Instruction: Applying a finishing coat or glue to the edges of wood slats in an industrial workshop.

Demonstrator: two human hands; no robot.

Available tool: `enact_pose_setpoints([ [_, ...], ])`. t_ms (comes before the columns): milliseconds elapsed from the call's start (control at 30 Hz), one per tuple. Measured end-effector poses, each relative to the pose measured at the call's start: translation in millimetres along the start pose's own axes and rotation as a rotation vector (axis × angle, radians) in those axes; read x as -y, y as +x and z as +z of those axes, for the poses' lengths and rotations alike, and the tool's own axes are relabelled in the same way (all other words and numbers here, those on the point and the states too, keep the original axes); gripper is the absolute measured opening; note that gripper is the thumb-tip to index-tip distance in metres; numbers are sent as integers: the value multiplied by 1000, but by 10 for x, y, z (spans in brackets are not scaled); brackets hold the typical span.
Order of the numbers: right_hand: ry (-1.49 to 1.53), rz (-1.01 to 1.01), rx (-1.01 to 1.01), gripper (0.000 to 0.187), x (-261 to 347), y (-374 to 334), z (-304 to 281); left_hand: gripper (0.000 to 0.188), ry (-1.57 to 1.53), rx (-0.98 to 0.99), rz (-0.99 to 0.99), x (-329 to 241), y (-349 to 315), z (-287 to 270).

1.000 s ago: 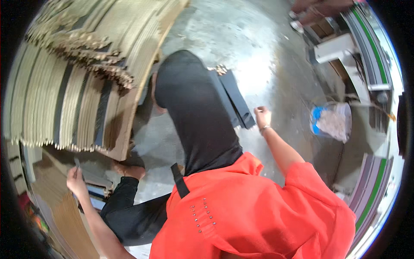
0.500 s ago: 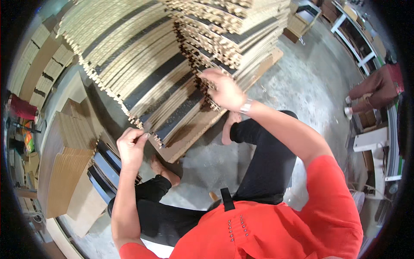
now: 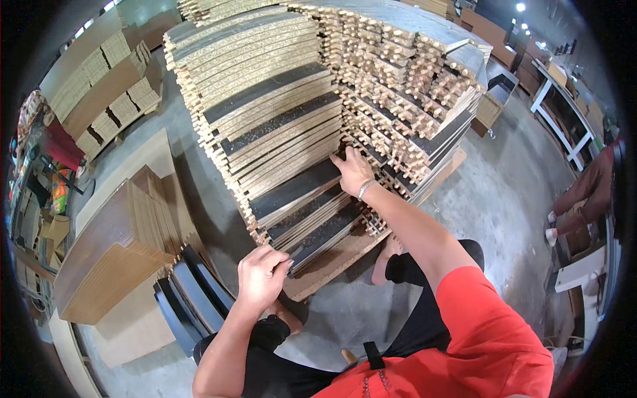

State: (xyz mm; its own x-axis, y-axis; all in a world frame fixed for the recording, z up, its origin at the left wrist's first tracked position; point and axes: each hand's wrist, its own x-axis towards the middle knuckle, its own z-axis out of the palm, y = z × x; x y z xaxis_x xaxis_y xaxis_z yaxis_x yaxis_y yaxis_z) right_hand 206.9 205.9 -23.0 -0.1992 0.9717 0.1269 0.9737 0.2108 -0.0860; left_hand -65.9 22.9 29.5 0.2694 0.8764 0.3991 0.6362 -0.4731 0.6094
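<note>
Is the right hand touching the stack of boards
Yes, the right hand lies flat against the stack of boards, fingers spread on their edges.

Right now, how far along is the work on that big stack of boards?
Done: many boards sit piled in a tall stack on a base sheet. In hand: the right hand presses on board ends partway up, and the left hand, loosely closed, is at the lower corner. Left: no board is pulled out yet; more piles stand beside it.
</note>
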Motion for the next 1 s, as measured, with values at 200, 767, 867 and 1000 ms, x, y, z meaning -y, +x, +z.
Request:
enact_pose_setpoints([
  [200,49,-120,-1,52,-119,-244,-245,7,5,-5,44,-13,50,63],
  [767,743,451,85,69,20,-2901,-205,7,-578,-2,-582,384,-220,398],
  [867,777,576,177,66,218,-2916,-235,8,-569,72,-787,252,-135,423],
  [1000,730,489,95,58,344,-2951,-39,7,-600,82,-774,517,-291,644],
])
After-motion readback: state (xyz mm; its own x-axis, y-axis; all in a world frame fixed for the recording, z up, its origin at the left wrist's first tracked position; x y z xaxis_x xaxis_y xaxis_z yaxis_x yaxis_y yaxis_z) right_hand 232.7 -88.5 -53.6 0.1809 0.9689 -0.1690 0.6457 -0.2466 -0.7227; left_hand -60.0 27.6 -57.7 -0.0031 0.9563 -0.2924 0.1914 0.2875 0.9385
